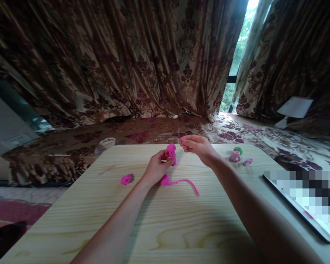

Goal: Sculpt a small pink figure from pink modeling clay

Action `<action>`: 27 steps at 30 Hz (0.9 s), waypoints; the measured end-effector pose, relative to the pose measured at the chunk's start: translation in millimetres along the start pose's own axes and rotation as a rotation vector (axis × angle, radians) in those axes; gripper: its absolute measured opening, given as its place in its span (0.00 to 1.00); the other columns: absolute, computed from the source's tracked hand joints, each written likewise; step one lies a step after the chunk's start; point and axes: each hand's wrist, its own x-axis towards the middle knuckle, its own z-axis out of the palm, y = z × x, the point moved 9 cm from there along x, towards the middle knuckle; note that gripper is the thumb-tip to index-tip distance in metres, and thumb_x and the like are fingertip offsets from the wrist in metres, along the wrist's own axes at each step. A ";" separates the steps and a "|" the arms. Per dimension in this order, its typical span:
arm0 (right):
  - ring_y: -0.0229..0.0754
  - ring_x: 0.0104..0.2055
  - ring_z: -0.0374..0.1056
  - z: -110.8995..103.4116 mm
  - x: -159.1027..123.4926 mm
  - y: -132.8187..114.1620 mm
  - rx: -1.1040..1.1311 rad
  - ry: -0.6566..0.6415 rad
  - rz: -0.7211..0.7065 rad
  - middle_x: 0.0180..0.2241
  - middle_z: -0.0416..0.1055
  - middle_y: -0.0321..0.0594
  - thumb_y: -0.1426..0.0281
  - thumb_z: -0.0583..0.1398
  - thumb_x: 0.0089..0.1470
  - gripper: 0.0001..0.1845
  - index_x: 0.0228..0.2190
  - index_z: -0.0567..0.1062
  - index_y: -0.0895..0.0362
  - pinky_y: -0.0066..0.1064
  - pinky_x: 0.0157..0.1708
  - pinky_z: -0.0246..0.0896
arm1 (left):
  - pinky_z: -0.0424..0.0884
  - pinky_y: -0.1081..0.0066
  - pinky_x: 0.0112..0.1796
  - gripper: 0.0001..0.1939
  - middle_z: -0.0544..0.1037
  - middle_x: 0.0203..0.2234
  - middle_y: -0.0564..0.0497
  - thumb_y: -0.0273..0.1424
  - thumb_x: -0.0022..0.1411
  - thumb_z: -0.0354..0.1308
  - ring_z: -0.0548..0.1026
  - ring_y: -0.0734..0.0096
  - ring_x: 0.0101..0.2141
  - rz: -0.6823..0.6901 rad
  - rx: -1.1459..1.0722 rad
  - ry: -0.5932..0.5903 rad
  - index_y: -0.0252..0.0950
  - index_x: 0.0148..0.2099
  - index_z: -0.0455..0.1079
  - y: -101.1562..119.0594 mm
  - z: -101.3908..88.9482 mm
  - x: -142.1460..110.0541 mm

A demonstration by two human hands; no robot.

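My left hand [160, 164] grips a bright pink piece of soft modelling clay [171, 151], held upright above the table. To its right, my right hand [195, 145] pinches a small pink bit of clay [182, 140] between thumb and fingertips. Below my left wrist lies a pink clay lump [165, 179], partly hidden by the hand. A thin pink clay strand [191, 182] runs from that lump to the right and bends toward me. Left of my forearm rests another pink lump [125, 179].
Toward the table's [165, 227] back right corner sit a green and pink ball [238, 150] and small pink pieces [235, 157]. A blurred-out flat device [305, 205] lies at the right. A clear tub [106, 145] stands at the back left. Behind are patterned curtains [154, 62] and a white lamp [295, 107].
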 end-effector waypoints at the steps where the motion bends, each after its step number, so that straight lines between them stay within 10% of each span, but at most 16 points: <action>1: 0.32 0.26 0.63 0.0 -0.1 -0.8 0.012 -0.006 -0.003 0.26 0.71 0.38 0.67 0.64 0.41 0.11 0.29 0.76 0.59 0.29 0.30 0.59 | 0.66 0.72 0.35 0.08 0.73 0.28 0.53 0.28 0.51 0.56 0.70 0.72 0.31 0.000 -0.022 -0.008 0.33 0.36 0.68 1.6 2.0 -0.8; 27: 0.34 0.28 0.64 4.5 -4.6 -4.1 -0.076 0.007 -0.018 0.27 0.72 0.39 0.65 0.64 0.41 0.11 0.29 0.77 0.59 0.28 0.29 0.59 | 0.66 0.73 0.33 0.06 0.70 0.25 0.54 0.27 0.53 0.56 0.69 0.74 0.28 0.026 -0.129 -0.061 0.34 0.35 0.68 22.2 13.5 -5.6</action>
